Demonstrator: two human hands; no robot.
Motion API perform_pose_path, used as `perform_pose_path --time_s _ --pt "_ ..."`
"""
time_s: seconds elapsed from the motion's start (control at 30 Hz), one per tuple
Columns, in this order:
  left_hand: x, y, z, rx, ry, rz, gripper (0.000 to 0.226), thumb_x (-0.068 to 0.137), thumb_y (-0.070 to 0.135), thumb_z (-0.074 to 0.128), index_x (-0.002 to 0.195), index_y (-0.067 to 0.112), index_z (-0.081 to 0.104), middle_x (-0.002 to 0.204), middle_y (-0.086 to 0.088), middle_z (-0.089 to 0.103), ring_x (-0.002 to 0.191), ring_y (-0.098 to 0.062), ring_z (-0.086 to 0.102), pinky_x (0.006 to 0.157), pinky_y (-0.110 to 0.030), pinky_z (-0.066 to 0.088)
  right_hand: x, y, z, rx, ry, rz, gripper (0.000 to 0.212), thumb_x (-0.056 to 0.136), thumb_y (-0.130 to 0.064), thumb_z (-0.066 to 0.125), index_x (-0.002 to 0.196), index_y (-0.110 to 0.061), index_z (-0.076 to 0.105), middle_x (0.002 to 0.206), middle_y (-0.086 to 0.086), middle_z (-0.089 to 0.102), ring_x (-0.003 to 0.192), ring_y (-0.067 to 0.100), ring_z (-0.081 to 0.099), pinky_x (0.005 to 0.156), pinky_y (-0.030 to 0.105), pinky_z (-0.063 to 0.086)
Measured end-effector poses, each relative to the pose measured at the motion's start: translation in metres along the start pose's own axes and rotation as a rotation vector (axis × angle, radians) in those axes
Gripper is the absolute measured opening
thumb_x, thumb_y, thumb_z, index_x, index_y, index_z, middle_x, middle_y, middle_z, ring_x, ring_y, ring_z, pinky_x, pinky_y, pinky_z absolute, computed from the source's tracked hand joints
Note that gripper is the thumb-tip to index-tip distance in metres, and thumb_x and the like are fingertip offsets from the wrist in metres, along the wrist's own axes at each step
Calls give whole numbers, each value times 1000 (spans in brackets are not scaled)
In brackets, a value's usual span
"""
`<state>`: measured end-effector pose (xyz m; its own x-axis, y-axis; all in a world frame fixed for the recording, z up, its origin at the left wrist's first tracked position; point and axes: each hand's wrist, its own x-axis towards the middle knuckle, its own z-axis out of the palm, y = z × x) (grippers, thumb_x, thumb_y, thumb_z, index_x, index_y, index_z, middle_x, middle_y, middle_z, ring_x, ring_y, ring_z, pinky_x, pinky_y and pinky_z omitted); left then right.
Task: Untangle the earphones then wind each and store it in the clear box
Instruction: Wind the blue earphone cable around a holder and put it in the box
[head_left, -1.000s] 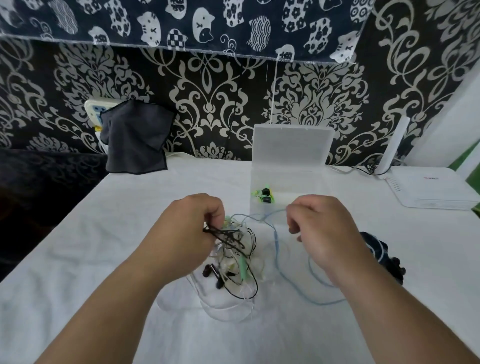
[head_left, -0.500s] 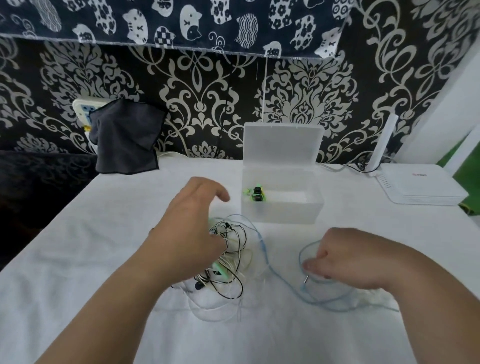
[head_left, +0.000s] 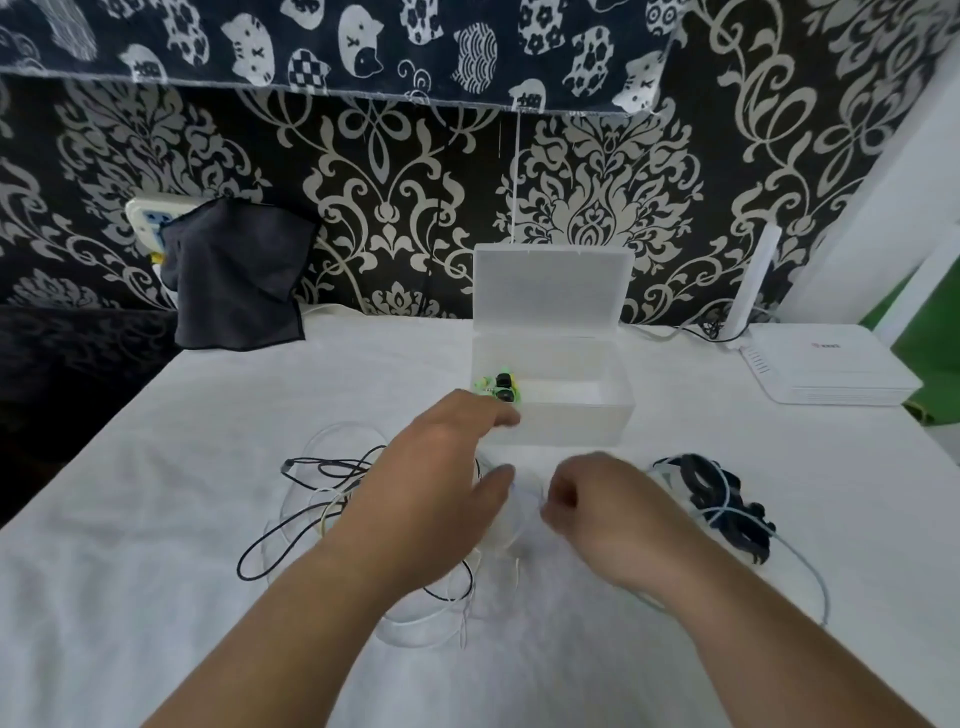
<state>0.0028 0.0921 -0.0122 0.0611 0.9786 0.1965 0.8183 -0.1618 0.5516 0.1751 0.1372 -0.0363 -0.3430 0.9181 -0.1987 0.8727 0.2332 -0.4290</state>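
Note:
A tangle of black and white earphone cables (head_left: 311, 512) lies on the white table, partly hidden under my left hand (head_left: 441, 483). That hand hovers over or rests on the tangle with its fingers stretched toward the clear box (head_left: 618, 415). My right hand (head_left: 597, 512) sits just right of it, fingers curled, pinching a light blue earphone cable (head_left: 810, 569) that loops off to the right. The box stands open with its lid (head_left: 553, 291) upright. A wound green earphone (head_left: 501, 387) lies in its left corner.
A dark wound earphone bundle (head_left: 724, 506) lies right of my right hand, crossed by the blue cable. A white router (head_left: 826, 371) stands at the back right. A dark cloth (head_left: 236, 280) hangs over a socket at the back left. The table's left edge drops to a dark floor.
My right hand has moved left and up, close to my left hand, still on the blue cable. The left hand let go of the black cable and spread out; the tangle has loosened leftward.

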Motion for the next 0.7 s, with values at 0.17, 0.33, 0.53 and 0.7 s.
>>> perform_pose_path --time_s 0.17,0.33,0.53,0.7 --pt "0 10 3 -111 -63 -2 66 83 38 74 139 46 39 129 33 51 111 13 48 88 0 31 -23 -22 -59 668 150 -207 15 84 -28 67 73 -18 64 86 8 70 74 16 61 69 40 47" --pt "5 5 -3 -171 16 -93 14 95 28 59 81 28 62 78 5 67 51 -7 47 51 -20 38 -36 -22 -95 1591 98 -299 5 79 -16 50 80 -13 46 85 14 74 68 21 67 60 28 50" --pt "5 -22 -16 15 13 -244 22 96 31 61 75 30 63 77 11 68 56 -2 52 49 -16 32 -37 13 -122 1909 371 -251 16 83 -20 45 68 -19 42 81 2 72 68 14 66 68 24 55" --pt "7 -24 -21 -53 116 -202 21 97 31 59 81 28 73 87 12 71 72 -3 59 62 -15 40 -33 19 -119 1525 391 135 18 82 -9 46 65 -13 45 55 5 61 53 17 47 53 24 42"
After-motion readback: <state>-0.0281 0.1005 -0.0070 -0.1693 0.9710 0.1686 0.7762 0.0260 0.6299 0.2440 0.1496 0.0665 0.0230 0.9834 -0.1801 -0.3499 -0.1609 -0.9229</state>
